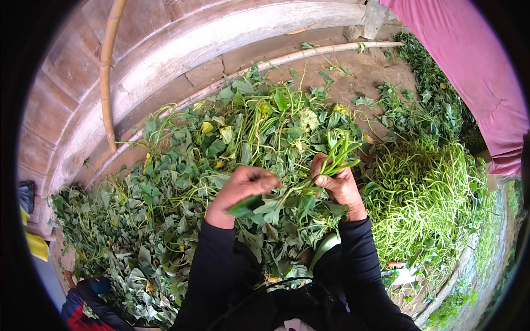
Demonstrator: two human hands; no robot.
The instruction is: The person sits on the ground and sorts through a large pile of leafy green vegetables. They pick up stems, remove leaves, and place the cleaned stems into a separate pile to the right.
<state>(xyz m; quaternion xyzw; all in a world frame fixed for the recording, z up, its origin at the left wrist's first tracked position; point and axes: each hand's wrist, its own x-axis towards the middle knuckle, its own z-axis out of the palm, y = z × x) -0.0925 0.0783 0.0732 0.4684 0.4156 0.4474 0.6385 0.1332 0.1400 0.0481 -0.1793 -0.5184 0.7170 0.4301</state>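
My right hand point(337, 182) grips a small bunch of green leaf stalks point(341, 155) whose ends stick up past the fingers. A leafy vine point(285, 196) runs from that hand towards my left hand point(252, 184). The fingers of my left hand are curled over near the vine; whether they pinch a piece of it cannot be told. A dark green leaf point(246, 206) lies just below my left wrist's edge. Beneath both hands spreads a large heap of leafy vines point(174, 194), with some yellowed leaves.
A pile of cut green stalks point(418, 198) lies at the right, more leafy vines point(439, 95) behind it. Bamboo poles point(108, 74) stand and lie by the low wall point(198, 37). Pink cloth point(463, 70) hangs at upper right. Another person point(91, 302) is at lower left.
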